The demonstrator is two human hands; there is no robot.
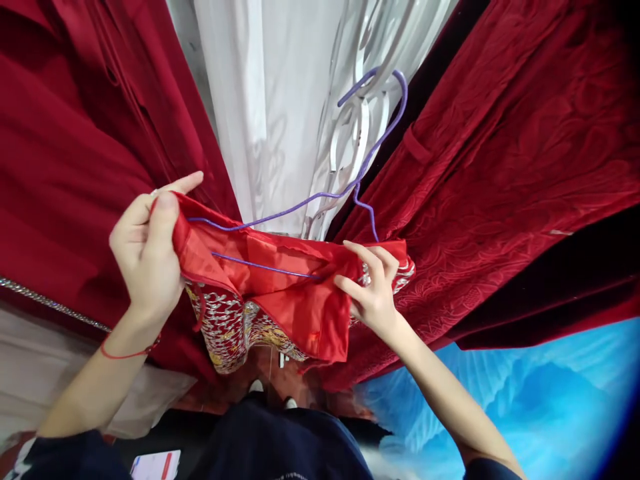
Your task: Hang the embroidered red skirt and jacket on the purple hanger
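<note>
Two hands on one red garment [295, 300], hung on a purple wire hanger [320, 197]. Far left: dark red drapes [65, 133], a silver beaded trim [50, 303] running along the lower edge. Left hand [145, 257] raised beside the garment's left end, thumb and fingers [163, 213] pinching the red fabric over the hanger's left shoulder tip, index finger stretched out above. A thin red string [120, 353] around that wrist. Between the hands: garment stretched roughly level, long axis left to right, hanger's lower bar visible inside the opening, hook rising up and to the right over white curtain [265, 100]. Smooth red lining turned outward, silver and gold embroidery [235, 327] hanging below. Right hand [373, 290] at the garment's right end, fingers loosely spread and curled against the fabric edge, gripping lightly rather than pinching hard. Both hands equally near, one at each end. Further right: patterned crimson velvet [500, 167], then bright blue cloth [525, 400] lower down.
</note>
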